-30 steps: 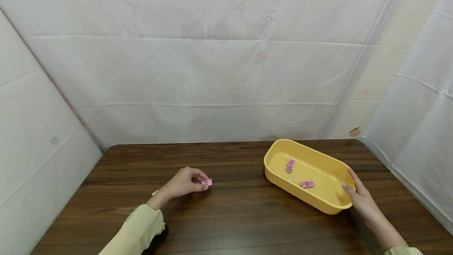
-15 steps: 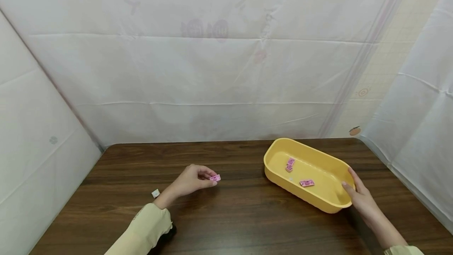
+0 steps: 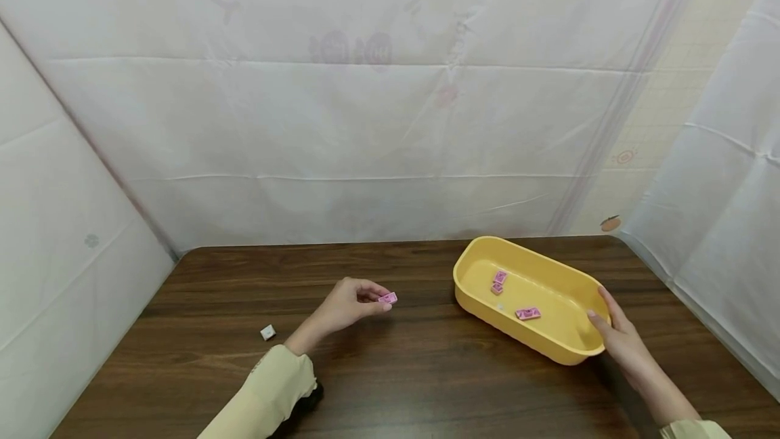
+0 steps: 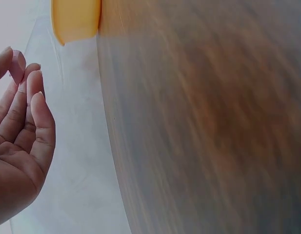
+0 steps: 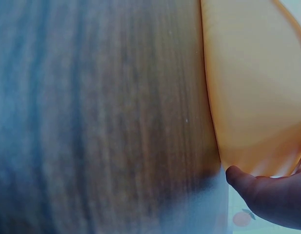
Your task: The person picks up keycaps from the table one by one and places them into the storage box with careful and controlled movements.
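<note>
My left hand (image 3: 350, 305) pinches a small pink piece (image 3: 388, 298) with a white edge between thumb and fingertips, above the middle of the table. In the left wrist view the pink piece (image 4: 17, 67) looks thin, and its exact kind cannot be told. At the right, my right hand (image 3: 627, 344) grips the end of a yellow plastic tray (image 3: 518, 332), thumb over the rim. Inside the tray lie a pink patterned piece (image 3: 528, 314), two smaller pink pieces (image 3: 499, 280) close together, and a tiny pale bit (image 3: 500, 307).
A small white cube (image 3: 268, 332) lies on the dark wooden table (image 3: 426, 385), left of my left forearm. White printed sheets (image 3: 365, 120) hang behind the table and at both sides.
My left hand has moved right and slightly away from me, carrying the pink piece toward the tray. The white cube has come into full view behind it. My right hand stays on the tray.
</note>
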Motion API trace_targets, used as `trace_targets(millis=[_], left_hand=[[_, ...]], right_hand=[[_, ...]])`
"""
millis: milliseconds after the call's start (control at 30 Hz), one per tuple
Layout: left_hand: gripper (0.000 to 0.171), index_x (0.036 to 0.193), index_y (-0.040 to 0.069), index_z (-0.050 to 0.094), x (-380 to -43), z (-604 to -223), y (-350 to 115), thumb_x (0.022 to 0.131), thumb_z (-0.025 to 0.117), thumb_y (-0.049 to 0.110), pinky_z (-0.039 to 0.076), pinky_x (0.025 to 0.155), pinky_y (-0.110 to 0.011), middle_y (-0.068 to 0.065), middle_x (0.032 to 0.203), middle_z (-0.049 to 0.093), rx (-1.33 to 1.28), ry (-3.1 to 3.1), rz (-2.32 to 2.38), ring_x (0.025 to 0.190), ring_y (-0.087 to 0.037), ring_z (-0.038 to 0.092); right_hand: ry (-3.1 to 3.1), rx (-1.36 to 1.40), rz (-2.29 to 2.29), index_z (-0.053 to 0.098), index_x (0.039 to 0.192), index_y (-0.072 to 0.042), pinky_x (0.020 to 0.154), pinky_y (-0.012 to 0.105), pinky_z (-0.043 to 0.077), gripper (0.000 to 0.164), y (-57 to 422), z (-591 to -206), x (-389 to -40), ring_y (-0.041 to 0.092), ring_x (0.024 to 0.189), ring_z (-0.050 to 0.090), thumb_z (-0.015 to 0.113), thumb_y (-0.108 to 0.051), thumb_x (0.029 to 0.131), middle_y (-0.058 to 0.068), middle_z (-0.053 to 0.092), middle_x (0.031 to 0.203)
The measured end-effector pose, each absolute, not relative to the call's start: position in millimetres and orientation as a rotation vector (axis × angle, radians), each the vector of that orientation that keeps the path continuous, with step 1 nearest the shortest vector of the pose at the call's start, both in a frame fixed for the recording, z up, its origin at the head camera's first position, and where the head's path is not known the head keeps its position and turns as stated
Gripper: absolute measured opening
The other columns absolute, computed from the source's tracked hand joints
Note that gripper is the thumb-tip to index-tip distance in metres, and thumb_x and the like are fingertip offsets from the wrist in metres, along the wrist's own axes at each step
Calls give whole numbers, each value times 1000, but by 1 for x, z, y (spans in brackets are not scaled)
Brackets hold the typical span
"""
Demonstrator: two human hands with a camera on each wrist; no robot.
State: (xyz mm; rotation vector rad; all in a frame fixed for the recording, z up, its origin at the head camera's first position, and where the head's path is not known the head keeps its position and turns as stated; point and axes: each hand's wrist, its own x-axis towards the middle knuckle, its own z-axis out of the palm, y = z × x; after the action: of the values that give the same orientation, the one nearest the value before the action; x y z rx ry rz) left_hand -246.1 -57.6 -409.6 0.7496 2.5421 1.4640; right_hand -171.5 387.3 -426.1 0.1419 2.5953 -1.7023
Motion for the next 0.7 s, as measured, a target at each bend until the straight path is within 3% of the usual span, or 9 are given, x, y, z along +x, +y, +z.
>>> trace_targets(millis=[700], left_hand=[[25, 98, 7, 69, -249, -410, -19, 81, 70, 24, 48, 65, -24, -4, 89, 69, 702, 2608, 1559, 75, -10, 60]], right_hand=[[2603, 147, -1712, -13, 143, -9, 102, 59, 1, 67, 387, -427, -172, 40, 131, -14, 32, -31, 100, 25, -18, 145]])
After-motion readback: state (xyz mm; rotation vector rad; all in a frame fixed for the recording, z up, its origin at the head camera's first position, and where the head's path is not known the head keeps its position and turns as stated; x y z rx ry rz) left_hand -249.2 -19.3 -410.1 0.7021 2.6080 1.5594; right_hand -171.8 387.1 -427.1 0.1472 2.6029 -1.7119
